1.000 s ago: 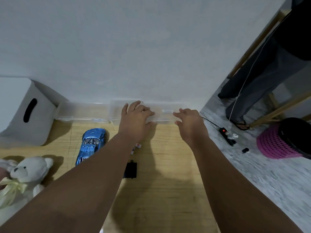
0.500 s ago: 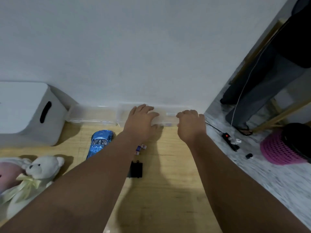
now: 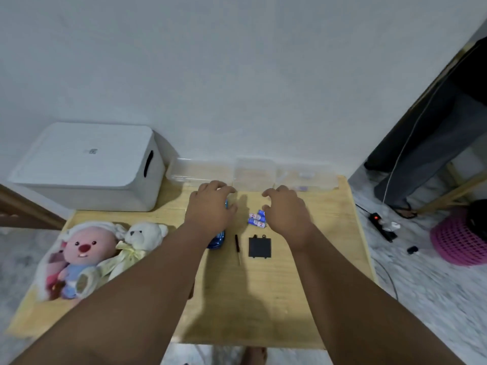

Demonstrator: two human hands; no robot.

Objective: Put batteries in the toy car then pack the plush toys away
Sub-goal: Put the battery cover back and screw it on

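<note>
Hovering left hand (image 3: 210,209) over blue toy car (image 3: 217,241), batteries (image 3: 256,220) beside right hand (image 3: 286,215)

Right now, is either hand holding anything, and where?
Right hand holds nothing, fingers loosely curled beside the batteries. Left hand covers the blue toy car; a grip cannot be told.
</note>
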